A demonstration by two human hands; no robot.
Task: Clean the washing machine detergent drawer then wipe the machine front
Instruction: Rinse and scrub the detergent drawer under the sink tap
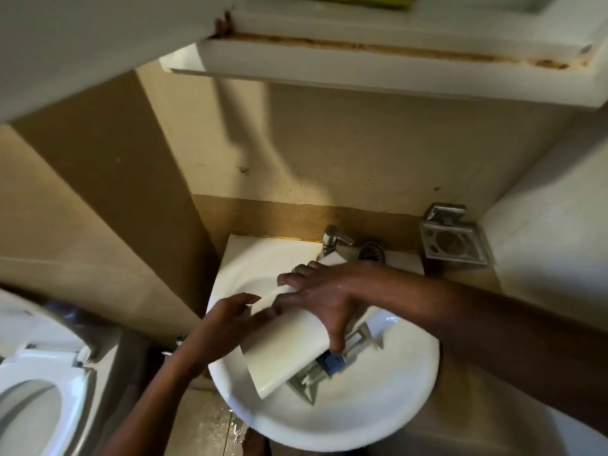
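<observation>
We hold the white plastic detergent drawer with its cream front panel [289,350] over the round white ceramic sink [378,406], tilted, with its near end low in the basin and its far end up by the chrome tap [332,238]. Our right hand [322,291] lies across the top of the panel, the fingers [292,278] wrapped over its far-left edge and the thumb pressed down beside the small blue insert [332,362] at the drawer's compartments. Our left hand [230,320] comes in from the near left, and its curled fingers pinch the panel's left corner. On the tan wall to the right of the tap hangs a square metal soap holder [454,240]. A white toilet with its seat down [39,390] stands at the near left, and a white wall cabinet [329,60] juts out overhead.
</observation>
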